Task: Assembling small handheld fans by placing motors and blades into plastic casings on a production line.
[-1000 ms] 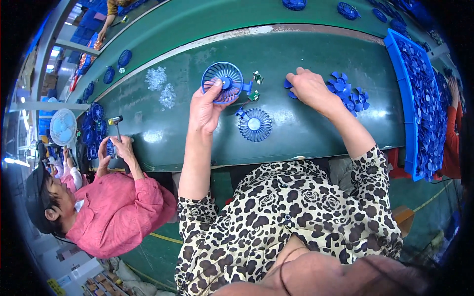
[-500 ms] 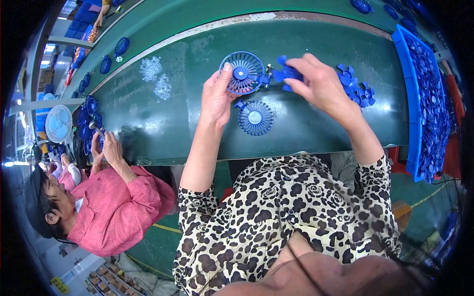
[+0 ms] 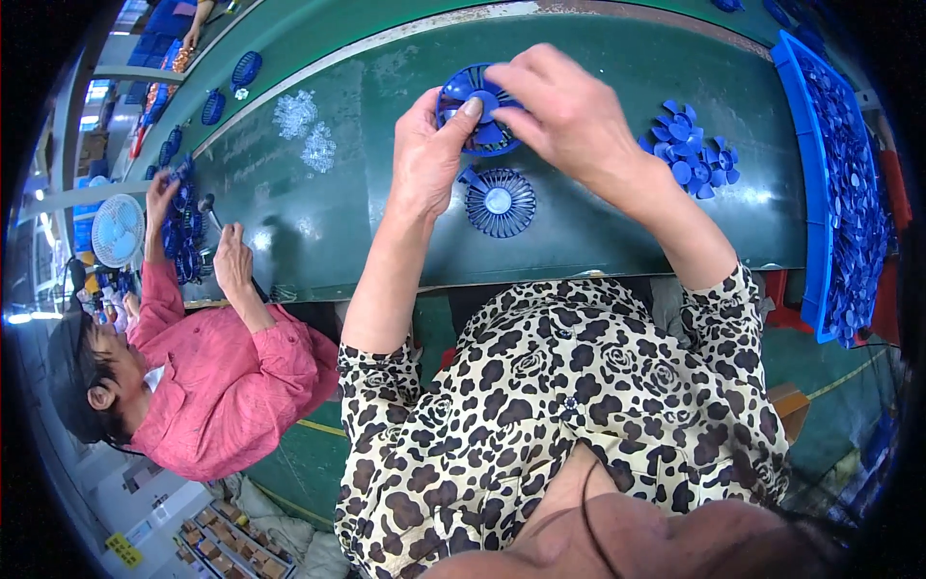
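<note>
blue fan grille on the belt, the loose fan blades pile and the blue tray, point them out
blue fan grille [image 3: 499, 202]: head view, centre hub.
loose fan blades pile [image 3: 693, 157]: head view, middle blade.
blue tray [image 3: 800, 183]: head view, left rim.

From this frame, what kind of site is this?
Most likely a small-fan assembly line: a long green conveyor belt, a blue bin of fan blades, and both hands, left hand and right hand, holding a blue fan housing.

Single head-worn fisheye is looking steeply down, close over the green conveyor belt [image 3: 598, 241]; edges bowing toward rim.
</note>
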`<state>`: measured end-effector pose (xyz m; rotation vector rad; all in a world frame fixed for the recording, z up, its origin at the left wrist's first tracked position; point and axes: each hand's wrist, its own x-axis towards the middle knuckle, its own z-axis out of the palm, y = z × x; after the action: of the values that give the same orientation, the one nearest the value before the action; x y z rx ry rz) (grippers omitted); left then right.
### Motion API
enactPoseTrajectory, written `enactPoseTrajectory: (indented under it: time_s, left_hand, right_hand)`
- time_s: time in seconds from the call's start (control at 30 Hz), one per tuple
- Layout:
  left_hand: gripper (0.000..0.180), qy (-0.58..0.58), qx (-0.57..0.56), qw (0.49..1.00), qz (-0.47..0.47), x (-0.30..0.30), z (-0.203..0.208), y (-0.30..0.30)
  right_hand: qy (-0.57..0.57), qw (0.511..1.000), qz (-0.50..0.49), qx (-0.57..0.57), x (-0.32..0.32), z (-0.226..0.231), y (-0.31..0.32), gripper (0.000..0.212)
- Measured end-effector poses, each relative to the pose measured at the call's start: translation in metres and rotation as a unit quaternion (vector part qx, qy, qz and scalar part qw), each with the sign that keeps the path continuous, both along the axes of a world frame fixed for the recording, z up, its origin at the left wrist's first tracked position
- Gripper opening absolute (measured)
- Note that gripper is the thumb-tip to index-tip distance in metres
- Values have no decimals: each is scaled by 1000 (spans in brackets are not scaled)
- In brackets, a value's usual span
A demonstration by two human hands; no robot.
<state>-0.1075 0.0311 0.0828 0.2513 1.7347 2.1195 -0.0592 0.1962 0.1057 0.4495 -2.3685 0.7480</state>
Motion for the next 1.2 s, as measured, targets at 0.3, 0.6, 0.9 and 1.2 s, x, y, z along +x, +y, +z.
enactPoseTrajectory:
  time_s: [0.3, 0.6, 0.9, 1.2]
  left_hand:
    - [18, 13, -30, 999, 16, 8, -10, 1]
    - [24, -137, 106, 985, -3, 36, -24, 19]
    - [21, -9, 83, 992, 93, 34, -27, 28]
    - [28, 219, -152, 963, 27, 35, -12, 1]
  right_hand:
    - [-13, 999, 20, 23, 16, 11, -3, 29]
    - [-130, 988, -21, 73, 26, -12, -5, 31]
    - [-85, 996, 9, 32, 24, 1, -2, 40]
    - [-341, 919, 106, -169, 4, -10, 27, 35]
